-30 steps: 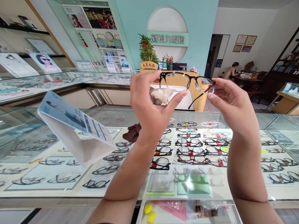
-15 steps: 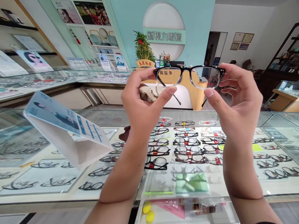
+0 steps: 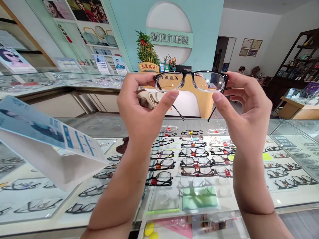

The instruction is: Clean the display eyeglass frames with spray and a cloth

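Held up at eye height is a pair of eyeglasses [image 3: 188,73] with a black upper rim and clear lower rims. My left hand [image 3: 139,111] pinches the left end of the frame between thumb and fingers. Tucked in that same palm is a crumpled beige cloth [image 3: 149,98]. At the other end, my right hand [image 3: 249,104] grips the corner of the frame, its thumb below. Both temples point away from me and slant downward, their dark tips showing beneath the lenses. Through the lenses I see the counter lettering behind.
Below my hands lies a glass display case [image 3: 254,196] with rows of eyeglasses [image 3: 194,152] inside. A folded card sign [image 3: 54,142] stands on the glass at left. Farther back are a wooden reception counter [image 3: 206,99], a potted plant [image 3: 147,49] and another display case [image 3: 302,103].
The eyeglasses have tipped, so the lenses look flatter and both temples show more below. My view has turned slightly right, shifting the surroundings left. Both hands keep their hold.
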Demonstrator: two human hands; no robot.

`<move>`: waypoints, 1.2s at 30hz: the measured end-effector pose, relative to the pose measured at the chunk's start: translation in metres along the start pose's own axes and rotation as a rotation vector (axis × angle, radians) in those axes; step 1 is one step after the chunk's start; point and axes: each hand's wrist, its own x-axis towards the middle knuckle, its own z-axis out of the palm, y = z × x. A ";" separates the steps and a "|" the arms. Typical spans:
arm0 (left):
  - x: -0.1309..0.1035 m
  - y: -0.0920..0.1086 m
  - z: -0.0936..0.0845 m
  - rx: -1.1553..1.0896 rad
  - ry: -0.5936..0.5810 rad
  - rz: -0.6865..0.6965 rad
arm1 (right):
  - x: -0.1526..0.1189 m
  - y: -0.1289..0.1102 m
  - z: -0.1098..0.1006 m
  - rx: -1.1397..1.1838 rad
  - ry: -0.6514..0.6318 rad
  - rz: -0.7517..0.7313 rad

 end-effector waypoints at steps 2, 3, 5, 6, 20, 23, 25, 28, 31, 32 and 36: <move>0.000 0.000 0.001 -0.001 0.002 0.025 | 0.002 0.003 0.001 0.031 -0.028 0.017; -0.001 0.001 0.001 0.010 0.005 0.046 | 0.004 0.004 0.002 0.061 -0.040 0.025; -0.002 0.003 0.002 0.050 0.032 0.127 | 0.007 0.009 0.005 0.144 -0.061 0.059; -0.002 0.004 0.003 0.074 0.053 0.174 | 0.008 0.012 0.006 0.191 -0.066 0.080; -0.008 0.024 0.007 0.276 0.087 0.207 | 0.016 0.033 0.009 0.108 -0.165 0.140; -0.008 0.022 0.007 0.259 0.079 0.190 | 0.016 0.040 0.011 0.095 -0.195 0.125; -0.008 0.017 0.007 0.225 0.050 0.171 | 0.016 0.044 0.012 0.092 -0.215 0.122; -0.007 0.006 0.006 0.138 0.003 0.163 | 0.016 0.048 0.015 0.097 -0.218 0.128; -0.004 -0.006 0.008 0.078 0.044 0.218 | 0.014 0.045 0.019 0.081 -0.176 0.100; -0.004 -0.010 0.009 0.069 0.065 0.239 | 0.012 0.043 0.021 0.071 -0.151 0.081; -0.004 -0.028 0.016 0.109 0.031 0.133 | 0.005 0.029 0.031 0.046 -0.023 0.004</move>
